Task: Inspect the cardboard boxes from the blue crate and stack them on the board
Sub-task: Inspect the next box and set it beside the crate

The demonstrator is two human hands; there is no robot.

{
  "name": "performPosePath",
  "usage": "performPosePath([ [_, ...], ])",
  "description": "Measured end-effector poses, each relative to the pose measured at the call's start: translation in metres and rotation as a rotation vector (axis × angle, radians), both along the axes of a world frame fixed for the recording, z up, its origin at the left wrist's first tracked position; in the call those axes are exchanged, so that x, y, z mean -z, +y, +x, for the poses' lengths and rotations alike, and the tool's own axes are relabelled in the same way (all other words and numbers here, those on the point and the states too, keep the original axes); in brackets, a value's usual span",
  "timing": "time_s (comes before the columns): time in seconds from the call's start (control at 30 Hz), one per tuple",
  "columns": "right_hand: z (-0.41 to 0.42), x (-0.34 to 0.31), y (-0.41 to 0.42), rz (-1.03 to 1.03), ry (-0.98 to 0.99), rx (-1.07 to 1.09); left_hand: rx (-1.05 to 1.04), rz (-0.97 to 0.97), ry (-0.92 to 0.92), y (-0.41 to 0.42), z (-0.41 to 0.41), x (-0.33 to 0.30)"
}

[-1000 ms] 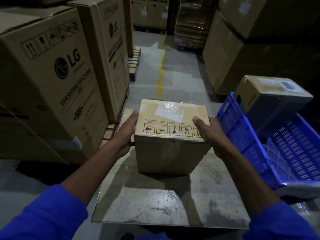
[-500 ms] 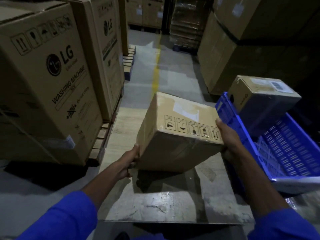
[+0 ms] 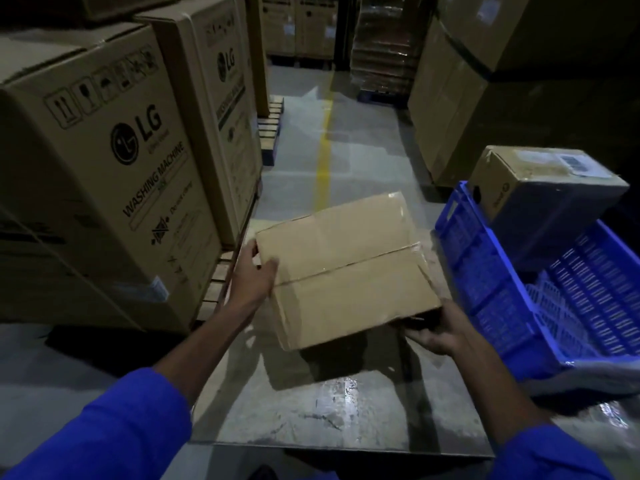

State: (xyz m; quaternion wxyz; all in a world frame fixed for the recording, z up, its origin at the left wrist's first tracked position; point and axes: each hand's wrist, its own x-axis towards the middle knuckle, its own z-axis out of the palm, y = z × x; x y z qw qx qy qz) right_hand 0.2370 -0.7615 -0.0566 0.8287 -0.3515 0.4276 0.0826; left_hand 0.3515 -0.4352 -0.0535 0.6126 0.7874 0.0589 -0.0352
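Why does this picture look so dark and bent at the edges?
Head view: dim warehouse light, with glare patches on the board and the taped seam of the held box; the box throws a shadow beneath; the wide lens bows the big cartons; the right hand looks slightly smeared.

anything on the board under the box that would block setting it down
Nothing visible does. The brown taped cardboard box, held tilted by the left hand and right hand, hangs over the flat scuffed board; the part in view is bare, though the patch right beneath is hidden.

LG washing-machine cartons (image 3: 114, 174) left; yellow floor line (image 3: 323, 161).
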Motion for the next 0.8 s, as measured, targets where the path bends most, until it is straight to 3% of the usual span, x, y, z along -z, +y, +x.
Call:
performPosePath([
  [0.2,-0.010,0.041,-0.019,0.064,0.100,-0.022,0.258,0.204,0.173,-0.034,-0.024,0.033],
  [0.5,-0.001,0.023,-0.020,-0.353,0.003,-0.192,0.280,0.137,0.220,-0.053,-0.011,0.050],
  [0.8,0.019,0.025,-0.069,-0.446,-0.008,-0.221,0.150,0.026,0.262,-0.128,-0.003,0.053],
])
